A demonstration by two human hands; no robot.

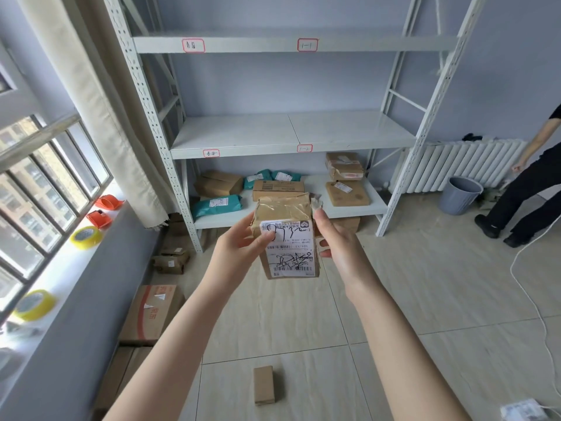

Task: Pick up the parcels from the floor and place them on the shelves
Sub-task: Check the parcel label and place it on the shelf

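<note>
I hold a small brown taped parcel (285,235) with a white scribbled shipping label up in front of me, between both hands. My left hand (239,244) grips its left side, thumb on the label. My right hand (337,241) grips its right side. Behind it stands the white metal shelf unit (291,132); its middle shelf is bare, and its bottom shelf (349,211) carries several brown boxes and teal bags. On the floor lie a small brown box (263,384), a white labelled packet (523,410) and a large red-printed carton (151,314).
More brown parcels (171,262) lie by the shelf's left post. Tape rolls (86,237) and orange dispensers sit on the windowsill at left. A grey bin (460,196) and radiator stand at right, where a person in black (528,183) stands. A white cable (528,296) crosses the floor.
</note>
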